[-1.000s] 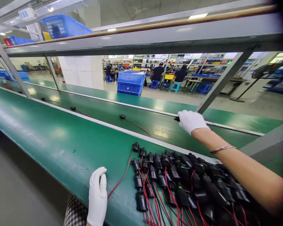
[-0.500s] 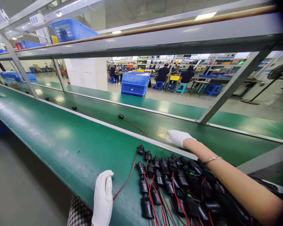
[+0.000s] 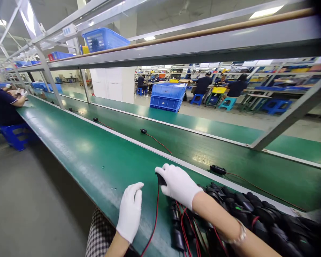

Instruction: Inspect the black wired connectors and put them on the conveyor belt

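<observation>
My right hand [image 3: 176, 182], in a white glove, grips a black cylindrical plastic part [image 3: 161, 179] above the green bench. A red wire [image 3: 156, 214] hangs from that part and runs down toward the front edge. To its left, my gloved left hand [image 3: 130, 210] is empty, with thumb and fingers loosely apart, just short of the held part. Beneath and beside my right forearm lies a dense pile of similar black parts [image 3: 178, 235] with red wires. My right hand and forearm hide some of them.
Beyond a pale metal rail, a green conveyor belt [image 3: 123, 132] carries several black wired parts, the nearest black part [image 3: 218, 169] beyond my right forearm. A slanted metal post [image 3: 286, 117] and an overhead shelf [image 3: 203, 44] frame the far side. A co-worker [image 3: 5, 96] sits farther left.
My right hand has come back from over the belt and now grips a black part. My left hand remains near the front edge. The view has swung left; another part shows on the belt.
</observation>
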{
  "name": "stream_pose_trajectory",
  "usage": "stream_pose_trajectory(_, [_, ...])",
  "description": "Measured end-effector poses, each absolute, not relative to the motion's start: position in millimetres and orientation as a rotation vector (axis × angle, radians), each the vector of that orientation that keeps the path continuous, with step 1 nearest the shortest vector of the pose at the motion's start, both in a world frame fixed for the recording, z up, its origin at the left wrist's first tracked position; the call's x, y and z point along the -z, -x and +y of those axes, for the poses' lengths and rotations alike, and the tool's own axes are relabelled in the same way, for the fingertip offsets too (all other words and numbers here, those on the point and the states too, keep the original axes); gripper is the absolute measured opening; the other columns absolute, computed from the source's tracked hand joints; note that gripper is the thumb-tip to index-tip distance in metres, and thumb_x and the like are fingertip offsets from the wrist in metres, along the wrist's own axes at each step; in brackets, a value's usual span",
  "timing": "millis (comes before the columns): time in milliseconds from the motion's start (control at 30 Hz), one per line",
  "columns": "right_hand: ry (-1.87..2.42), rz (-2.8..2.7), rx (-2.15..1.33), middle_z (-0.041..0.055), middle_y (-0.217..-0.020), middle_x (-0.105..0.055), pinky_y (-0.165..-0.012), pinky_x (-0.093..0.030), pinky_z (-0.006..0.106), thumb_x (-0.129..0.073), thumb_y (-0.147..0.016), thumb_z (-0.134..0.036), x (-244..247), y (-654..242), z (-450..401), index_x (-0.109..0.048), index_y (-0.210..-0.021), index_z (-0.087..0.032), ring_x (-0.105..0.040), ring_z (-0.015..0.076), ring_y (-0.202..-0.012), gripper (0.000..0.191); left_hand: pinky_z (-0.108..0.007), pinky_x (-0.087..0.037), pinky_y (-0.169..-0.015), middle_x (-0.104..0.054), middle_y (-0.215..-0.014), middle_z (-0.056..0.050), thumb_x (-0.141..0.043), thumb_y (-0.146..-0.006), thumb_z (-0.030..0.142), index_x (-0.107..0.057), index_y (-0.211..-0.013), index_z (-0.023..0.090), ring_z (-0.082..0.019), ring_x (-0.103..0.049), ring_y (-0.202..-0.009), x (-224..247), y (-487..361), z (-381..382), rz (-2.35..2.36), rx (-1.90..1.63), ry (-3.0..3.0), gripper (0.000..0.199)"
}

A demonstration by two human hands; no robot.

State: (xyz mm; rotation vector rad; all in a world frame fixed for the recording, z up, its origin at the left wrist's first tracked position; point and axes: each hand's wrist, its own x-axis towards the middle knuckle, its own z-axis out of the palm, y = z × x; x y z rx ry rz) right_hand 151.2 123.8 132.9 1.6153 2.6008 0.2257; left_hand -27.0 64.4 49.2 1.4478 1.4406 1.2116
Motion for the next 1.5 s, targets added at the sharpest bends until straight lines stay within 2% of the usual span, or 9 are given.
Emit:
stream_pose_trajectory(167, [-1.570,2.684,-0.343,0.0120,-0.086,-0.064,-0.061,-0.047,0.039,-0.063,-0.071,-0.011,-136.8,-125.2,73.7,-0.065,-0.110,-0.016,-0.063,0.0311,-0.076,0.039,-0.036,-0.051,-0.091,-0.071,-0.104,-0.006,-0.061,-0.085,0.043,-0.063,-0.108,0.020,-0.021,-0.065,-0.097,-79.3,2.3,62.7,1.207,-1.119,-1.329,0.032])
stream_pose_trajectory(333, [-1.547,3.164,-0.405,0.0142,-0.101,-0.066,-0.069,-0.054,0.040,-0.063,-0.071,-0.014,-128.5,-140.0,61.7,-0.047,-0.129,-0.013,-0.064,0.0289,-0.085,0.059,-0.039,-0.045,-0.097,-0.069,-0.107,-0.009,-0.062,-0.086,0.039,-0.060,-0.107,0.015,-0.022,-0.062,-0.101,-99.5,7.8,51.4,0.796,-1.148,-1.108,0.032])
stream_pose_trajectory(433, [-1.595,3.466,-0.273,0.0154,-0.104,-0.065,-0.075,-0.056,0.041,-0.058,-0.073,-0.017,-123.5,-150.6,60.3,-0.039,-0.129,-0.013,-0.064,0.0278,-0.091,0.059,-0.041,-0.041,-0.103,-0.067,-0.115,-0.010,-0.056,-0.090,0.038,-0.060,-0.115,0.015,-0.023,-0.061,-0.108,-108.2,18.5,44.8,0.593,-1.098,-1.135,0.034])
stream_pose_trajectory(533, [-1.440,3.556,-0.131,0.0144,-0.109,-0.063,-0.078,-0.055,0.042,-0.050,-0.075,-0.012,-123.1,-156.4,58.2,-0.038,-0.130,-0.017,-0.064,0.0265,-0.096,0.057,-0.041,-0.041,-0.104,-0.065,-0.121,-0.010,-0.061,-0.088,0.040,-0.059,-0.123,0.017,-0.025,-0.058,-0.114,-113.0,26.7,41.4,0.555,-1.064,-1.250,0.042])
stream_pose_trajectory(733, [-1.042,3.596,-0.464,0.0179,-0.105,-0.065,-0.077,-0.052,0.048,-0.047,-0.081,-0.005,-128.7,-162.0,52.6,-0.026,-0.139,-0.013,-0.062,0.0298,-0.093,0.062,-0.040,-0.041,-0.103,-0.062,-0.127,-0.009,-0.060,-0.088,0.042,-0.057,-0.129,0.023,-0.026,-0.056,-0.118,-116.8,35.2,38.9,0.606,-0.987,-1.418,0.046])
stream_pose_trajectory(900, [-1.103,3.523,-0.585,0.0173,-0.098,-0.067,-0.069,-0.050,0.044,-0.049,-0.087,-0.006,-130.0,-157.7,49.6,-0.031,-0.135,-0.010,-0.063,0.0275,-0.082,0.051,-0.038,-0.040,-0.105,-0.064,-0.124,-0.006,-0.073,-0.078,0.043,-0.062,-0.122,0.026,-0.027,-0.056,-0.118,-114.1,35.1,36.3,0.740,-1.066,-1.423,0.049])
stream_pose_trajectory(1067, [-1.145,3.699,-0.577,0.0140,-0.093,-0.067,-0.069,-0.051,0.041,-0.046,-0.088,-0.010,-131.4,-154.3,52.4,-0.044,-0.123,-0.010,-0.063,0.0251,-0.081,0.036,-0.037,-0.044,-0.099,-0.066,-0.117,-0.008,-0.071,-0.079,0.046,-0.063,-0.123,0.023,-0.027,-0.060,-0.111,-109.6,38.5,36.9,0.670,-1.031,-1.503,0.050])
stream_pose_trajectory(1267, [-1.088,3.698,-0.598,0.0148,-0.097,-0.066,-0.074,-0.051,0.041,-0.045,-0.085,-0.006,-130.5,-157.0,54.5,-0.044,-0.123,-0.008,-0.061,0.0249,-0.087,0.038,-0.032,-0.044,-0.093,-0.066,-0.108,-0.005,-0.076,-0.075,0.040,-0.066,-0.112,0.024,-0.021,-0.060,-0.100,-111.2,40.7,34.5,0.702,-1.096,-1.660,0.042])
stream_pose_trajectory(1500, [-1.054,3.708,-0.495,0.0147,-0.098,-0.066,-0.073,-0.051,0.041,-0.045,-0.088,-0.010,-129.3,-155.1,54.8,-0.041,-0.126,-0.010,-0.062,0.0250,-0.086,0.037,-0.031,-0.044,-0.092,-0.067,-0.107,-0.004,-0.077,-0.074,0.036,-0.067,-0.111,0.023,-0.021,-0.060,-0.100,-112.9,41.0,34.0,0.756,-1.074,-1.631,0.040])
